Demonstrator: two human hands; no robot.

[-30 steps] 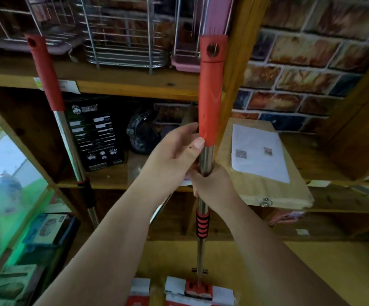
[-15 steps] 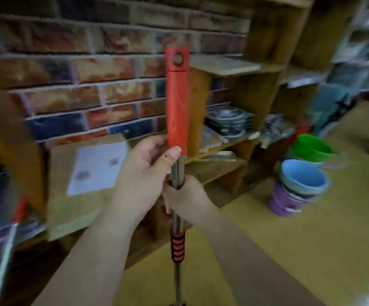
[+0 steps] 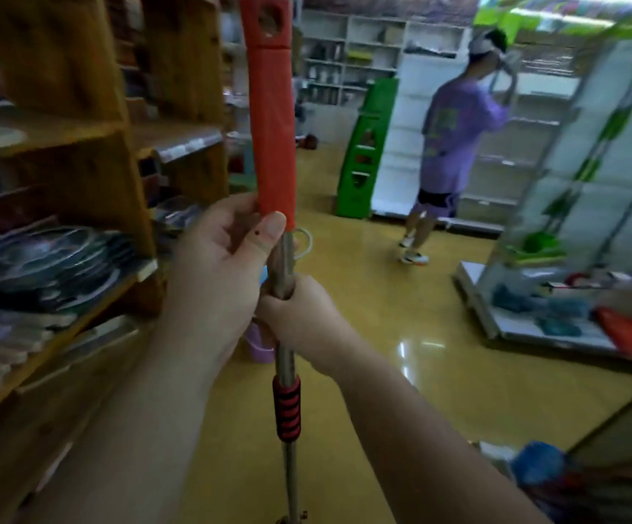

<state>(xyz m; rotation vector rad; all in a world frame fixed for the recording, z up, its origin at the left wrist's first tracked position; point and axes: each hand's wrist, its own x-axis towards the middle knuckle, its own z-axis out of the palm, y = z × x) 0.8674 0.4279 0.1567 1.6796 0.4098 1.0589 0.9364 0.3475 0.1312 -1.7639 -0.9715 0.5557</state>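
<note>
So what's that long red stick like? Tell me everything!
The mop pole stands nearly upright. Its top is a red plastic-looking sleeve with a hanging hole; below runs a metal tube with a ribbed red-and-black grip. The left hand holds it where red meets metal, the right hand grips the tube just under. Its lower end runs out of view.

Left hand, right hand clasp pole — upright (red-topped).

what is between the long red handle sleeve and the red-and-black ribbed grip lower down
Head view: a silver metal shaft, bare except where the left hand grips it just above the right hand.
</note>
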